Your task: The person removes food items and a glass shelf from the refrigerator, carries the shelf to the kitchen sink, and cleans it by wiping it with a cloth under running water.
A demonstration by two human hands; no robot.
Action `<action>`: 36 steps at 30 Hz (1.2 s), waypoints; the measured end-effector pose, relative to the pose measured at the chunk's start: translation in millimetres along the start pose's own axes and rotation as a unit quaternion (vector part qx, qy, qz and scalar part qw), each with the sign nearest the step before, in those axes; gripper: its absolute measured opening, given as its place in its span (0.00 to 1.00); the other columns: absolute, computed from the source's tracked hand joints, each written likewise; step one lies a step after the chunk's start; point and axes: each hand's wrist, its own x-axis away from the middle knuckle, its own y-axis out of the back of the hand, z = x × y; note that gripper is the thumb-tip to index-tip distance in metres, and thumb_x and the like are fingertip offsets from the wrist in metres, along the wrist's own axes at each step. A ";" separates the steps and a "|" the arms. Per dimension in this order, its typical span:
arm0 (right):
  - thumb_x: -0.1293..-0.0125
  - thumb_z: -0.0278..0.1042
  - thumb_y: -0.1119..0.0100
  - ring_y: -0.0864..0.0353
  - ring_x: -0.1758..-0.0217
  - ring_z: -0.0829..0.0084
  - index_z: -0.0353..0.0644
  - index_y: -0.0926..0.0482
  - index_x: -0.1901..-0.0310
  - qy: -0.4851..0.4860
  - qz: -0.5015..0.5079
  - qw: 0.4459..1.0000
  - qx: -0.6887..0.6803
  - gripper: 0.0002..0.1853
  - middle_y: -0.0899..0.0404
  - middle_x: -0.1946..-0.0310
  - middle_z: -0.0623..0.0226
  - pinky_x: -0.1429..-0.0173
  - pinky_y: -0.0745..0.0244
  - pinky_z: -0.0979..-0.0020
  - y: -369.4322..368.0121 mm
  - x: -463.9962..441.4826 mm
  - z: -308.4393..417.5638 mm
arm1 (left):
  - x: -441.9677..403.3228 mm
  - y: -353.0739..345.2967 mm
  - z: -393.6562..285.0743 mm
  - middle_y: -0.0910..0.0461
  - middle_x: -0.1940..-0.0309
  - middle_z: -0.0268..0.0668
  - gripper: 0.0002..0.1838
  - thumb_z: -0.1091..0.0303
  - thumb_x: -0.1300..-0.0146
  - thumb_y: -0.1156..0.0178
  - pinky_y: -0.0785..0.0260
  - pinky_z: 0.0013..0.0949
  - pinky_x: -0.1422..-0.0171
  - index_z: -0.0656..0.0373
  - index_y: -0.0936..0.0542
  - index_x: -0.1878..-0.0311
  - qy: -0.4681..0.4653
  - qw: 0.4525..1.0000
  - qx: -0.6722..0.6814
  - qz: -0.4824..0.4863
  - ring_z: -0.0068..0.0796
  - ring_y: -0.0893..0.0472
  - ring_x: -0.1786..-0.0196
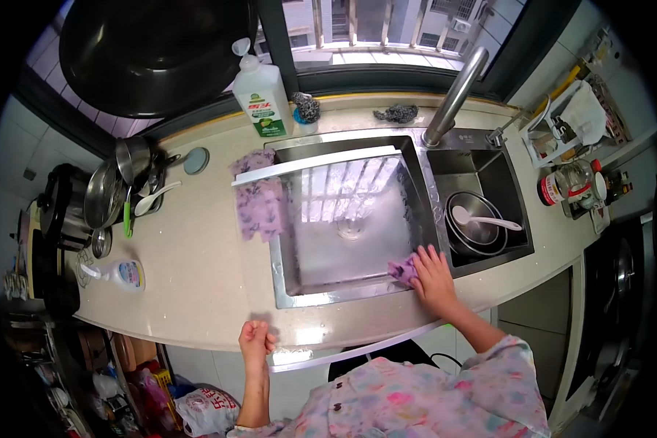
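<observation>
A clear glass shelf with white edge strips lies across the large sink, reflecting the window. Its front strip extends past the counter edge. My right hand presses a purple patterned cloth near the shelf's right side, by the sink's front right corner. My left hand is closed at the shelf's front left corner, apparently around its edge; the fingertips are partly hidden. Another purple cloth is spread over the sink's left rim, with the rear strip crossing over it.
The small sink holds nested bowls and a white spoon. A faucet rises behind. A large detergent bottle and steel scrubbers stand at the back. Pans and a spray bottle are leftward; jars rightward.
</observation>
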 end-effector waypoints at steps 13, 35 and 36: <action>0.44 0.45 0.47 0.38 0.43 0.59 0.41 0.29 0.55 -0.138 -0.214 0.960 0.116 0.19 0.32 0.52 0.60 0.40 0.46 0.46 -75.3 -265.4 -81.9 | -2.0 -6.3 0.6 0.28 0.86 0.28 0.09 0.63 0.39 0.45 0.48 0.17 0.83 0.52 0.30 0.73 0.002 0.999 -0.018 -0.027 0.14 0.34 0.88; 0.50 0.28 0.45 0.34 0.41 0.59 0.42 0.27 0.52 0.192 -0.058 0.975 -0.099 0.20 0.30 0.48 0.62 0.36 0.47 0.50 -29.1 -27.3 41.8 | -9.8 -2.2 -11.6 0.25 0.81 0.32 0.06 0.64 0.37 0.49 0.33 0.20 0.83 0.54 0.30 0.69 0.077 0.995 -0.031 0.046 0.22 0.23 0.83; 0.50 0.28 0.45 0.35 0.40 0.59 0.42 0.27 0.51 0.127 -0.056 0.988 -0.074 0.21 0.30 0.47 0.61 0.36 0.48 0.50 -18.4 -19.4 24.5 | -16.9 -0.9 -13.8 0.24 0.80 0.33 0.05 0.65 0.37 0.48 0.33 0.20 0.82 0.55 0.30 0.67 0.066 0.995 -0.019 0.070 0.23 0.23 0.82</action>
